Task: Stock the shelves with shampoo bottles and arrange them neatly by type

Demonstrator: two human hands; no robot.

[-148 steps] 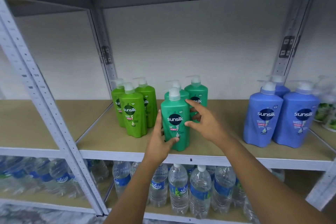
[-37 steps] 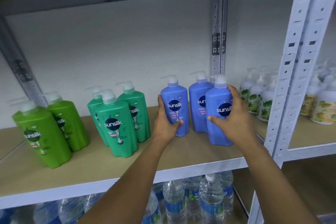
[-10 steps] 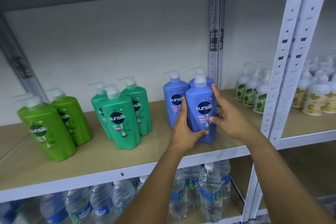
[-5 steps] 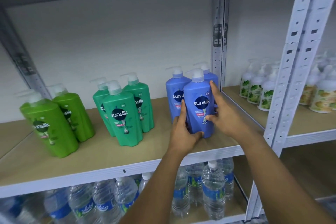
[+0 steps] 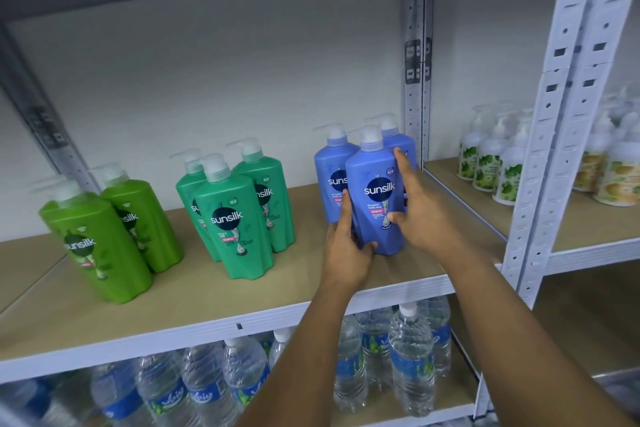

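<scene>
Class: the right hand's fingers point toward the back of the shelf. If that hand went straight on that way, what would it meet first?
Probably the rear right blue bottle: the right hand lies along the front blue bottle, fingers aimed past it. Depth is unclear, so this is hedged.

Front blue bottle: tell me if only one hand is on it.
No: the left hand and right hand both grip the front blue bottle.
</scene>
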